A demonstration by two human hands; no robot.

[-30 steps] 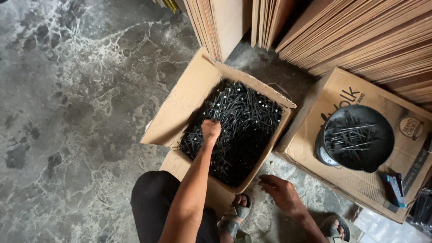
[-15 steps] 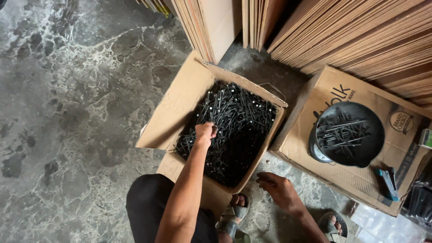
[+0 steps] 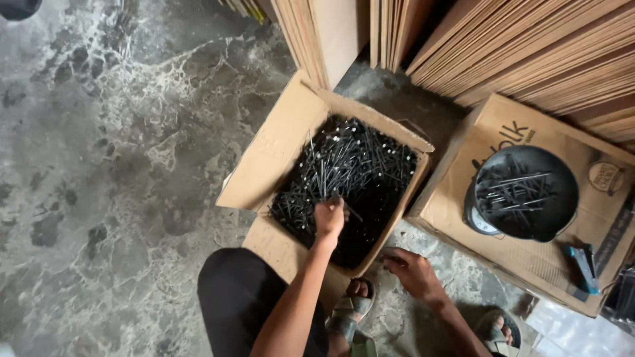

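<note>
Hundreds of black nails (image 3: 344, 172) heaped in open cardboard box (image 3: 264, 165) on floor. Left hand (image 3: 329, 218) down among them, fingers closed on a bunch. Right hand (image 3: 413, 271) resting loose, empty, beside box. Gathering step; next, probably lifting the bunch clear without spilling.

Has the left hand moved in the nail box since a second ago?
Yes. The left hand has drawn back toward the near wall of the cardboard box.
</note>
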